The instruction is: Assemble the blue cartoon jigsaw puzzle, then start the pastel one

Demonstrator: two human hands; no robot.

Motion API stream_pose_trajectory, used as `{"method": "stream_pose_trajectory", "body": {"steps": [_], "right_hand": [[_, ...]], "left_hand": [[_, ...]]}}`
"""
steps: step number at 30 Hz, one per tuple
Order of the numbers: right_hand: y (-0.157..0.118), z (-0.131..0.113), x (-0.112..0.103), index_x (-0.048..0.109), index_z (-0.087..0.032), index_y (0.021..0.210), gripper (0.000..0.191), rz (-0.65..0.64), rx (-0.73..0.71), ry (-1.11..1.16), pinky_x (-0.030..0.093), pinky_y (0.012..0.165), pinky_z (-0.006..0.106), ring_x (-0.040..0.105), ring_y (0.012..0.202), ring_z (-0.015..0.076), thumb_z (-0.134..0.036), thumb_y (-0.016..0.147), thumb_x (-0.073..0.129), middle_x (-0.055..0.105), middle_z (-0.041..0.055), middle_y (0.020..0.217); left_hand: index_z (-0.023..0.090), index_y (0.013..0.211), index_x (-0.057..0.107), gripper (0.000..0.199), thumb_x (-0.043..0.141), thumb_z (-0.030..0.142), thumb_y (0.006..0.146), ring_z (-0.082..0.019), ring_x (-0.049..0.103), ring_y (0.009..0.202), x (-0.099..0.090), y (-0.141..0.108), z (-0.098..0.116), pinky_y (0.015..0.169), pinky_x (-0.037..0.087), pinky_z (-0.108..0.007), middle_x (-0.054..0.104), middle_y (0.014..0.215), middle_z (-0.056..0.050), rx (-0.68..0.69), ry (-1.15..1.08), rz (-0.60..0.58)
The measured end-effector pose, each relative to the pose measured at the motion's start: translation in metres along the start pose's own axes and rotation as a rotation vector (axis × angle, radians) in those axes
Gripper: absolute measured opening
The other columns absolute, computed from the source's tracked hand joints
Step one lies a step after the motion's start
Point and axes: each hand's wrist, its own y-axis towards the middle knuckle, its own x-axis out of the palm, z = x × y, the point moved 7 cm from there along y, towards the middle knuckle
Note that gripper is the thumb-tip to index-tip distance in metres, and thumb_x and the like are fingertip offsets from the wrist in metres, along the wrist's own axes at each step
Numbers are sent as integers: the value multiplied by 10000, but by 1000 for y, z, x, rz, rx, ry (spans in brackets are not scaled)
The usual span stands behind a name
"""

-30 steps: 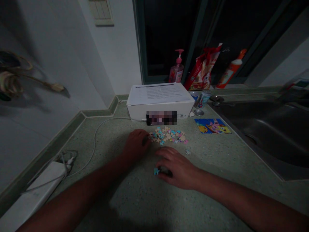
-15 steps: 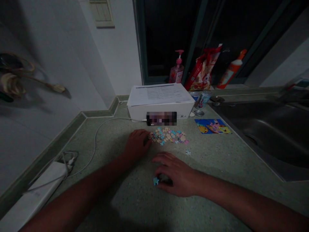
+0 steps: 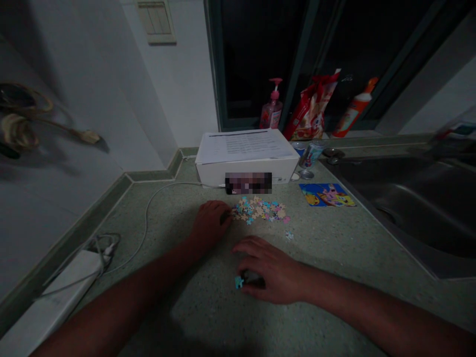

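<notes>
While the left hand (image 3: 210, 223) stays curled at the near-left edge of the puzzle heap, the right hand (image 3: 269, 270) sits lower on the counter, closer to the person than in the earlier frames. Its fingers are curved and cupped down, not spread flat, but whether they pinch anything can't be told. A blue jigsaw piece (image 3: 238, 282) lies right at the right hand's fingertips, on the counter and also nearer the person than before, having shifted along with the hand. Under that palm is a dark grey patch (image 3: 253, 278), too dim to tell if it's shadow or an object. Left-hand fingers are bent with their tips at the heap; whether they hold a piece is hidden.

Pile of jigsaw pieces (image 3: 260, 210), mixed pastel colours, sits loose on the speckled green counter (image 3: 208, 317), with one pale loose piece (image 3: 289, 236) just off it to the right. Farther left are a white power strip (image 3: 61, 282) and a white cable (image 3: 147, 223). Behind the heap is a white box (image 3: 247, 171) with a printed sheet (image 3: 245, 146) on top. To its right lies a colourful cartoon picture card (image 3: 327, 194), beside a steel sink (image 3: 405, 213). On the windowsill: pump bottle (image 3: 272, 110), red snack bag (image 3: 308, 111), orange bottle (image 3: 355, 109).
</notes>
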Motion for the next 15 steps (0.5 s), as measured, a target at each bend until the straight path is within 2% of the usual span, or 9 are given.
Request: {"method": "stream_pose_trajectory", "body": {"steps": [3,9,15], "right_hand": [[0,-1,0,779,-340,1107,277,-8,-11,23,557,1139,560,675,1309,310,-255,849,835,733,79,1393],[1,-2,1,806,-327,1085,255,-20,-26,29,574,1117,544,684,1303,320,-299,844,886,750,91,1369],[-1,1,2,807,-364,1102,297,-12,-16,44,568,1119,552,689,1288,304,-313,826,905,752,57,1367]], "left_hand": [[217,1059,717,73,688,218,992,-284,682,1081,-2,0,1,1003,534,-499,772,1100,-71,12,-3,23],[215,1000,724,32,701,221,978,-280,688,1026,-3,1,-1,963,546,-485,773,1032,-68,-2,4,19],[216,980,730,45,707,253,990,-265,689,996,-4,1,-1,930,559,-462,770,992,-56,8,13,33]]}}
